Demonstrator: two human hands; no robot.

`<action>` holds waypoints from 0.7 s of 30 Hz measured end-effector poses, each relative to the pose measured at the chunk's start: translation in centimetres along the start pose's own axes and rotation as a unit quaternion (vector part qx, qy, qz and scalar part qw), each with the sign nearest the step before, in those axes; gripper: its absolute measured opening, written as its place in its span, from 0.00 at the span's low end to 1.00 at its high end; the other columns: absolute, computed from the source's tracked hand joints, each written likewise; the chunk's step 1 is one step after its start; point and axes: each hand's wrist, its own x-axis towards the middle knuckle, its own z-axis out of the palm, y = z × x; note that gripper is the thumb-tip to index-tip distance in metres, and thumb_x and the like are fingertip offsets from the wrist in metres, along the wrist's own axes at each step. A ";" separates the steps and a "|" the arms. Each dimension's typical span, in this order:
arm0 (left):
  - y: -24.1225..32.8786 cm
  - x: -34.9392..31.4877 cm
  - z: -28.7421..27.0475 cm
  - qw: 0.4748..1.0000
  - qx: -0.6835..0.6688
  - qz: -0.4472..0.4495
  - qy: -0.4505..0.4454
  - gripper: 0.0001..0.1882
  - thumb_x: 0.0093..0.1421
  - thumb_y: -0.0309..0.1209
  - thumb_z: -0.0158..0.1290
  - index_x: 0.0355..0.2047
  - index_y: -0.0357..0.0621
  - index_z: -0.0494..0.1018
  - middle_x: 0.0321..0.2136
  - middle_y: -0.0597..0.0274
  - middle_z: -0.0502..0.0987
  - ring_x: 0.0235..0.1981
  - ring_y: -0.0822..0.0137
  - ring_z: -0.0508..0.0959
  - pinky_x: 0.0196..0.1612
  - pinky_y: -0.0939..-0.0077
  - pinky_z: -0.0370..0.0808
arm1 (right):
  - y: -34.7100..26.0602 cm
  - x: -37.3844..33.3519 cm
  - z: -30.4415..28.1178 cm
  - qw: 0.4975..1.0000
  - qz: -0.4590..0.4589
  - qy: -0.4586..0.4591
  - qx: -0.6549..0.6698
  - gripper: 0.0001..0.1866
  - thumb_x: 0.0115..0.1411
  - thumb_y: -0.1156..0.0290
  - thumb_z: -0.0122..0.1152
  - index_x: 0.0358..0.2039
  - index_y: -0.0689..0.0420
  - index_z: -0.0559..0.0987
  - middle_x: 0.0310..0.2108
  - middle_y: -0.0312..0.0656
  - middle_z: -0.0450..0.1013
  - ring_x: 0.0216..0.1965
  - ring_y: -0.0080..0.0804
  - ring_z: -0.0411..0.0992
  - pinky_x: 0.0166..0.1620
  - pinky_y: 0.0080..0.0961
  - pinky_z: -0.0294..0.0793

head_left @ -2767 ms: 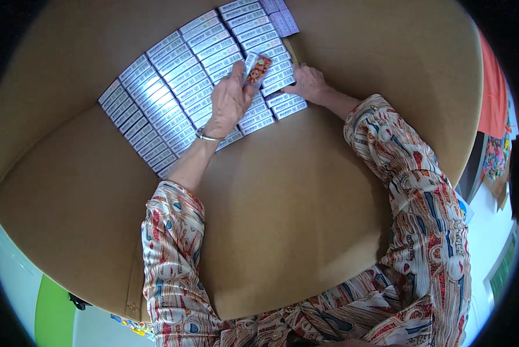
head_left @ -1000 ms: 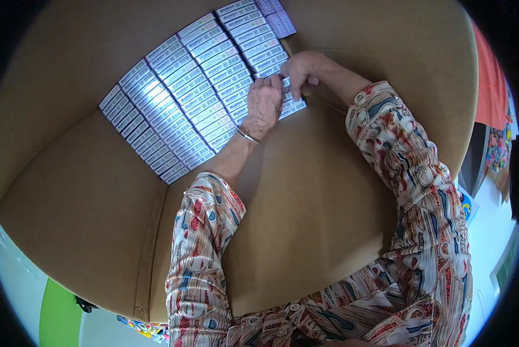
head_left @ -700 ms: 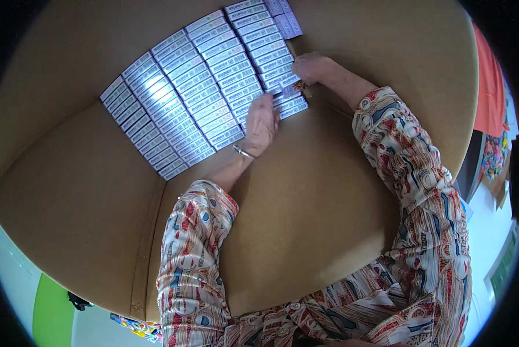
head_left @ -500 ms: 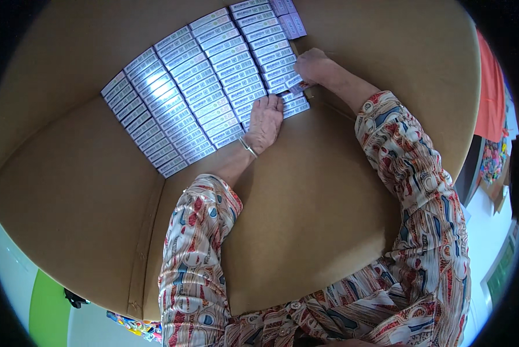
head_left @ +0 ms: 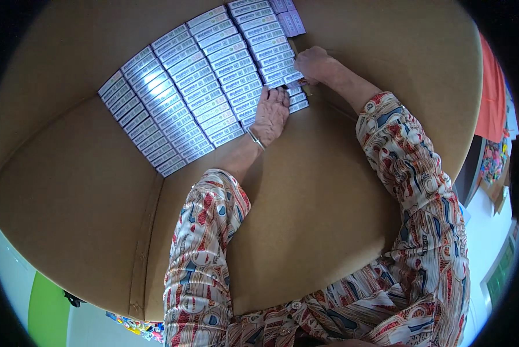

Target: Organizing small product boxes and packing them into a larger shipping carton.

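Note:
Small white printed boxes (head_left: 178,87) lie packed side by side in several slanting columns inside a large brown cardboard carton (head_left: 311,191). My left hand (head_left: 272,114) rests at the near end of the columns on the right, its fingers stretched forward against the boxes. Curled in at the right edge of the last column is my right hand (head_left: 313,63), its fingertips hidden against the box ends. Between the two hands a dark gap shows in that column, with a few boxes on its near side.
Small purple boxes (head_left: 291,23) stand at the far end of the right column. The carton's wall curves around my arms. Outside it, a red cloth (head_left: 490,87) hangs at the right, above a heap of colourful items (head_left: 492,161).
My left hand has shifted slightly right and away from me along the boxes, towards the gap. My right hand stays at nearly the same spot.

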 end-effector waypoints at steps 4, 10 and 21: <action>-1.2 -0.9 0.8 0.999 0.011 0.049 0.020 0.20 0.59 0.28 0.39 0.53 0.43 0.66 0.52 0.57 0.68 0.55 0.59 0.65 0.64 0.44 0.50 | 0.1 0.4 0.8 0.999 -0.012 0.049 0.002 0.13 0.40 0.70 0.69 0.30 0.56 0.82 0.33 0.44 0.79 0.38 0.41 0.78 0.38 0.36 0.78; -1.0 -0.5 -2.2 0.992 -0.125 0.021 0.014 0.20 0.58 0.29 0.43 0.52 0.44 0.68 0.51 0.57 0.68 0.55 0.60 0.65 0.64 0.41 0.50 | -0.7 -0.3 4.1 0.997 -0.040 0.064 -0.013 0.07 0.44 0.72 0.64 0.27 0.54 0.83 0.29 0.43 0.79 0.35 0.41 0.78 0.37 0.35 0.78; -3.8 -1.2 -5.1 0.959 -0.272 0.022 0.081 0.17 0.49 0.22 0.50 0.42 0.35 0.71 0.39 0.50 0.68 0.42 0.53 0.70 0.45 0.65 0.71 | -2.1 0.2 6.3 0.998 0.042 0.030 0.026 0.06 0.50 0.73 0.58 0.26 0.56 0.83 0.29 0.43 0.79 0.34 0.39 0.78 0.38 0.34 0.78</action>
